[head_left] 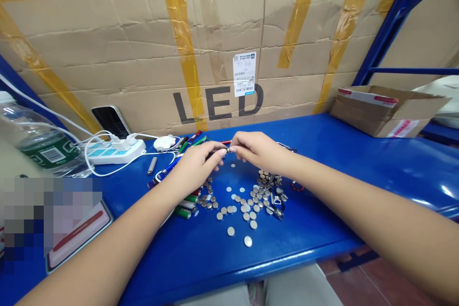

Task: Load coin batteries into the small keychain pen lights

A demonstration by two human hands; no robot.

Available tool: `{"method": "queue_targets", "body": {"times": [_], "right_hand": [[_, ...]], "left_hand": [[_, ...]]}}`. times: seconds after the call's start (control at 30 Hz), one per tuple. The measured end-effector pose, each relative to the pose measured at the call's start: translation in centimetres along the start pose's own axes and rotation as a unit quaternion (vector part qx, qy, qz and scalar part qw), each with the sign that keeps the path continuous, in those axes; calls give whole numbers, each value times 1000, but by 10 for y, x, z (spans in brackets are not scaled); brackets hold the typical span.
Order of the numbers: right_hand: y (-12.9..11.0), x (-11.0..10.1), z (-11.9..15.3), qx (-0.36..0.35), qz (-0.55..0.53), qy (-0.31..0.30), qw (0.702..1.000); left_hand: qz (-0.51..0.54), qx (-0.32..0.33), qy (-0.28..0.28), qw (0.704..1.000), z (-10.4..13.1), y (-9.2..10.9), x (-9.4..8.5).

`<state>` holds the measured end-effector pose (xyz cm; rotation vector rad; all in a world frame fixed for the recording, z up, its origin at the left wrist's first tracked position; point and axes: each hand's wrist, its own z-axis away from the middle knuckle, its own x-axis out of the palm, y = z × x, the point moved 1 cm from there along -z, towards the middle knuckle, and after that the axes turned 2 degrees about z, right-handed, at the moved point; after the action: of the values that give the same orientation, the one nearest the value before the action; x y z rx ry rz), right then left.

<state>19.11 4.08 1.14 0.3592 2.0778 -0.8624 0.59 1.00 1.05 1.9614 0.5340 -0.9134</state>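
Observation:
My left hand [201, 162] and my right hand [256, 149] meet above the blue table, fingertips pinched together around a small dark piece [227, 150] too small to name. Its far side is hidden by my fingers. Below them lie several silver button cells [248, 241] and small pale discs [242, 190]. A heap of shiny metal clips [277, 201] is under my right wrist. Under and beside my left forearm are several coloured metal tubes, among them a green tube [182, 212]. A red tube [225, 142] shows just behind my fingertips.
A power strip [116, 152] with white cables stands at the back left, beside a phone [110, 122] and a large bottle [50, 146]. A tablet-like device [81, 236] lies at the left. An open carton [380, 112] sits at the back right. A taped cardboard sheet [143, 57] closes the back.

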Motion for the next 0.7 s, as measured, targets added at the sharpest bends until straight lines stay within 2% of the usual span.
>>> {"method": "queue_targets", "body": {"times": [0.07,0.1,0.23,0.33,0.53,0.7], "right_hand": [[-1,-1,0,-25,35,-2,999],[-1,-1,0,-29,40,-9,999],[-4,-4,2,-32,50,-64,996],[-5,-5,4,-55,53,-72,994],[-2,-9,5,-86,42,-67,993],[-3,-7,5,-69,-16,-78,994]], "left_hand": [[3,-27,-50,998,0,0,1],[-9,-23,-57,998,0,1,1],[-62,47,-19,997,1,4,-1],[-85,88,8,992,1,5,0],[-119,117,38,985,3,5,5],[-150,139,40,978,1,4,3]]}}
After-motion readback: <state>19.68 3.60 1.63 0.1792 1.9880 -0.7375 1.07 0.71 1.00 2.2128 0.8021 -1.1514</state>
